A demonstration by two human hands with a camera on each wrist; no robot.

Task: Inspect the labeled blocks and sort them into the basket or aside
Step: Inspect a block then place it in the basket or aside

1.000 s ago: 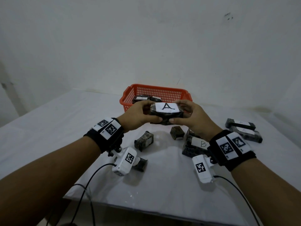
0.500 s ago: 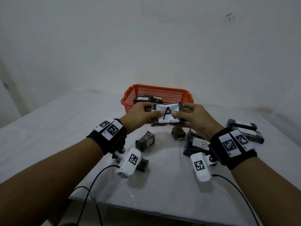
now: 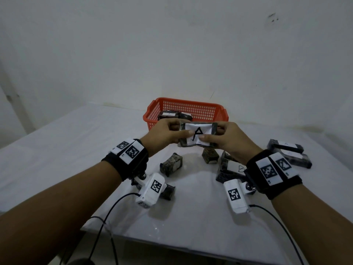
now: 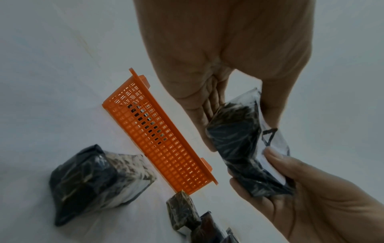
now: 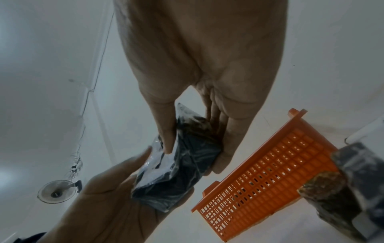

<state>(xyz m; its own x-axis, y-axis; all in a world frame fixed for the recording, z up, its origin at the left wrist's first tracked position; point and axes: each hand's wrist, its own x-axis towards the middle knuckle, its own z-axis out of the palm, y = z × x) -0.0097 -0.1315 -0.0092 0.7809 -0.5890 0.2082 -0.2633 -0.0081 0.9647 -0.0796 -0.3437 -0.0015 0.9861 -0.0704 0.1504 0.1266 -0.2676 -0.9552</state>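
A dark plastic-wrapped block with a white label marked A (image 3: 197, 134) (image 4: 241, 141) (image 5: 182, 166) is held in the air in front of the orange basket (image 3: 200, 109), its label tilted toward me. My left hand (image 3: 168, 135) grips its left end, thumb on the label. My right hand (image 3: 221, 138) grips its right end the same way. The basket (image 4: 166, 141) (image 5: 270, 164) holds two dark blocks (image 3: 172, 115). On the table below lie a block labeled B (image 3: 232, 169) and several unlabeled-looking dark blocks (image 3: 171, 163).
Two labeled blocks (image 3: 288, 154) lie aside at the right of the white table (image 3: 66, 146). A small block (image 3: 210, 156) sits under the held one, another (image 3: 168, 191) by my left wrist camera. Cables hang off the near table edge.
Both hands have tilted the A block so its label faces me more squarely, and raised it slightly. Thumbs have moved onto the label.
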